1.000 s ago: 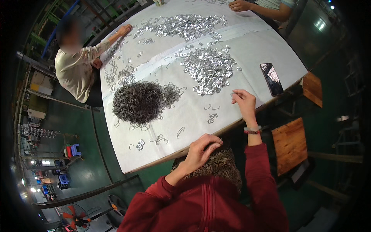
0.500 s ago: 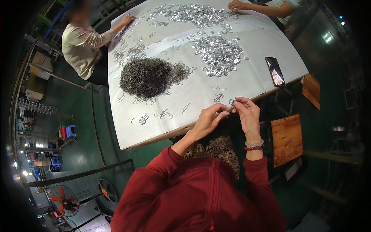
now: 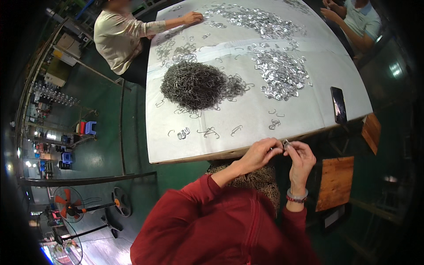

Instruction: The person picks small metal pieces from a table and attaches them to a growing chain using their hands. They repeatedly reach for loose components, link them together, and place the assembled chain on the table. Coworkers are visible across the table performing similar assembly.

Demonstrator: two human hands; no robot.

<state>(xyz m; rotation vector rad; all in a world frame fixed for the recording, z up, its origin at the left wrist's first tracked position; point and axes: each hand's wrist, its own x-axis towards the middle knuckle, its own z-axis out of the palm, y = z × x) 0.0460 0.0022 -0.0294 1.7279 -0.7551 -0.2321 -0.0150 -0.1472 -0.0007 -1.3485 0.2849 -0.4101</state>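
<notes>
Just off the table's near edge, my two hands meet fingertip to fingertip. In a pinch, my right hand holds a small silvery metal buckle. My left hand is closed, thumb against forefinger, right beside the buckle; what it grips is too small to make out. On the table beyond lie a dense heap of dark bent wire hooks and, to its right, a pile of shiny metal buckles. A few loose hooks lie nearest my hands, and a little cluster of buckles sits further left.
The white-covered table has a phone near its right edge. A wooden stool stands right of me. One co-worker reaches onto the table from the left; another sits far right. A fan stands lower left.
The view has shifted, so the table sits further right. My fingertips have come together at the buckle. The left co-worker's hand has reached further in; the right co-worker's hand has left the table.
</notes>
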